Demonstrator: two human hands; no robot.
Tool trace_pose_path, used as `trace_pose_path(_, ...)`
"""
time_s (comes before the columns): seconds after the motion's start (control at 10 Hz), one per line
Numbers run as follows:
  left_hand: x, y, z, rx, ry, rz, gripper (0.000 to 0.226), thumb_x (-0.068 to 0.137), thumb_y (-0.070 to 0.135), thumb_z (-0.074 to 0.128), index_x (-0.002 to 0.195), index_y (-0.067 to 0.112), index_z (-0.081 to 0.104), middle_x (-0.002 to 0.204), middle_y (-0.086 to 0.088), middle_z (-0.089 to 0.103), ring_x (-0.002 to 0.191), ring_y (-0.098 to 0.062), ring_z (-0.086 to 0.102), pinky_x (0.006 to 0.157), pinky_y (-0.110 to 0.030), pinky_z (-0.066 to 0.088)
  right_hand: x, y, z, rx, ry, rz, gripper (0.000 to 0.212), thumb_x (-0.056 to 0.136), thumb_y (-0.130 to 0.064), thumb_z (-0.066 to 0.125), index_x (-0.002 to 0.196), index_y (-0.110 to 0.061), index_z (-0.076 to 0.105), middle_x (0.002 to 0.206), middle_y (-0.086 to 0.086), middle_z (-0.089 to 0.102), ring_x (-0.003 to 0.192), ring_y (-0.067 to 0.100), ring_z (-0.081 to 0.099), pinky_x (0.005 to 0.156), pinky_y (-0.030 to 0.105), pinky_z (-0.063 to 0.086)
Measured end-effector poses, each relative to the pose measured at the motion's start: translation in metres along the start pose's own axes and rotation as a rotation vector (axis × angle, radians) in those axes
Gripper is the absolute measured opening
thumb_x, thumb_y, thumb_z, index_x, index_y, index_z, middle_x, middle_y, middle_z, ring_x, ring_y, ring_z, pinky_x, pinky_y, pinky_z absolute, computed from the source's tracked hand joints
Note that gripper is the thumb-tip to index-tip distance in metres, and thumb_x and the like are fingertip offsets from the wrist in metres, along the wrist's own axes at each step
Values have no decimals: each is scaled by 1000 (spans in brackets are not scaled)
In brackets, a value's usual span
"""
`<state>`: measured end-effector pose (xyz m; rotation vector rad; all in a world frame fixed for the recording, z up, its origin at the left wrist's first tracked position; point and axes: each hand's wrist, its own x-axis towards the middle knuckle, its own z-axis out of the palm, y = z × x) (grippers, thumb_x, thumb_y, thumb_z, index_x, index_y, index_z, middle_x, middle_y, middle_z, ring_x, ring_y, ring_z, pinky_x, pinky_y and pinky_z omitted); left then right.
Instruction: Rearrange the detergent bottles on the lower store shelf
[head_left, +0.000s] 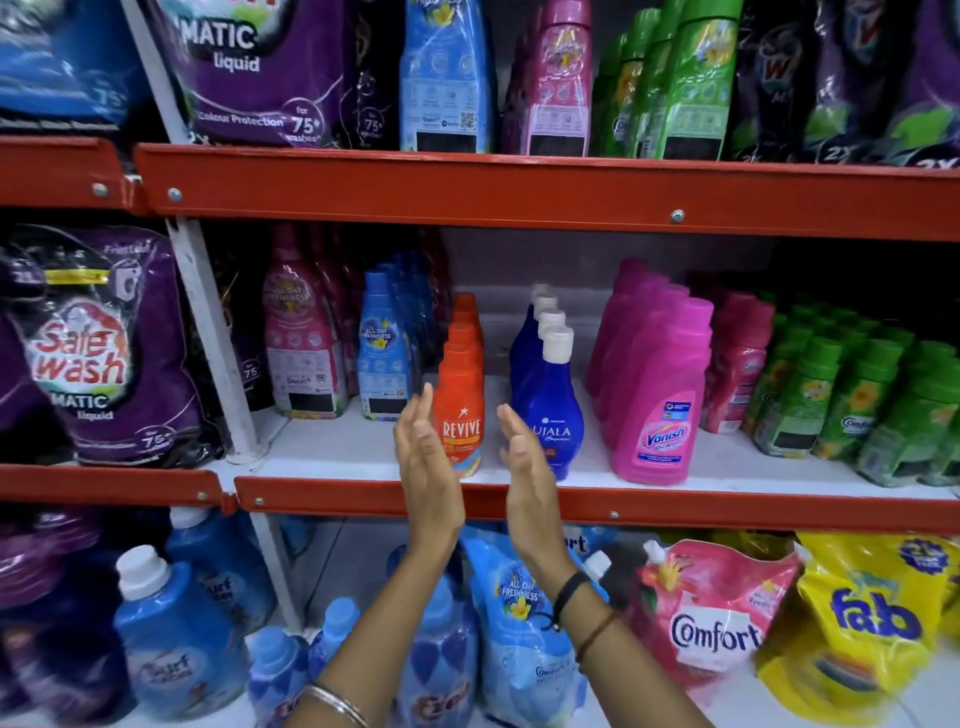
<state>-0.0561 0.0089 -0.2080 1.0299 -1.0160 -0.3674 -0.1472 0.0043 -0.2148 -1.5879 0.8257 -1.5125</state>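
Both hands (478, 467) raised flat, palms facing, flanking Revive bottle (460, 415).

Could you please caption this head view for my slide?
Both open hands, left hand and right hand, flank the front orange Revive bottle.

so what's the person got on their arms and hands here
Both forearms are bare, with no sleeves in view. The left hand has a thin silver-coloured bangle on its forearm. The right hand has a black band at the wrist and a thin brown thread band just below it. No gloves; no rings that I can make out.
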Motion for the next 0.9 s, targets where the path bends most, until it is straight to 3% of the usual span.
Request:
trace_pose_path(0.1,7,-8,-5,28,-62,-76,64,88,64,11,140,38,38,141,18,36,130,7,32,112,-23,24,9,5,20,-2,-4,115,99,68,-88,24,145,-25,31,152,-10,31,141,2,30,120,28,20)
trace_pose_path(0.2,10,-8,-7,30,-135,-51,73,85,73,10,141,36,36,138,19,37,119,25,31,98,-2,24,16,8,26,54,33,189,99,68,-88,26,144,-26,35,152,-5,39,140,8,36,120,40,25)
trace_pose_path(0.3,12,-5,-9,43,-175,-76,84,80,79,8,143,30,38,136,19,38,111,33,28,89,8,21,18,9,27,106,46,195,83,65,-91,29,128,-39,45,137,-9,54,129,7,49,115,39,34)
trace_pose_path(0.4,14,-2,-12,-9,-191,-67,99,72,89,8,142,26,39,124,29,39,105,33,36,83,7,29,21,15,27,136,87,206,88,67,-90,30,130,-33,48,140,1,55,130,11,50,114,43,36)
trace_pose_path(0.6,17,-1,-18,-45,-222,-105,100,68,92,10,141,31,40,128,18,43,104,30,42,80,6,33,21,11,29,166,101,235,99,67,-89,33,133,-19,53,135,3,59,123,12,57,110,41,42)
trace_pose_path(0.7,16,1,-18,-26,-230,-106,100,68,93,10,141,32,39,127,21,42,105,30,41,82,5,34,20,4,27,171,79,226,87,75,-80,32,132,-18,52,132,4,60,118,9,59,107,36,45)
trace_pose_path(0.8,16,-3,-18,12,-200,-77,93,71,91,10,143,35,31,144,14,36,129,11,35,109,-17,30,20,-3,21,193,34,210,38,91,-50,38,105,-26,63,109,-3,69,98,0,67,90,20,52)
trace_pose_path(0.9,21,4,-18,112,-193,34,88,79,84,12,147,29,22,154,9,25,140,3,20,118,-26,18,12,-1,4,187,56,181,21,98,-25,43,108,-25,61,114,-2,67,106,4,66,91,21,53)
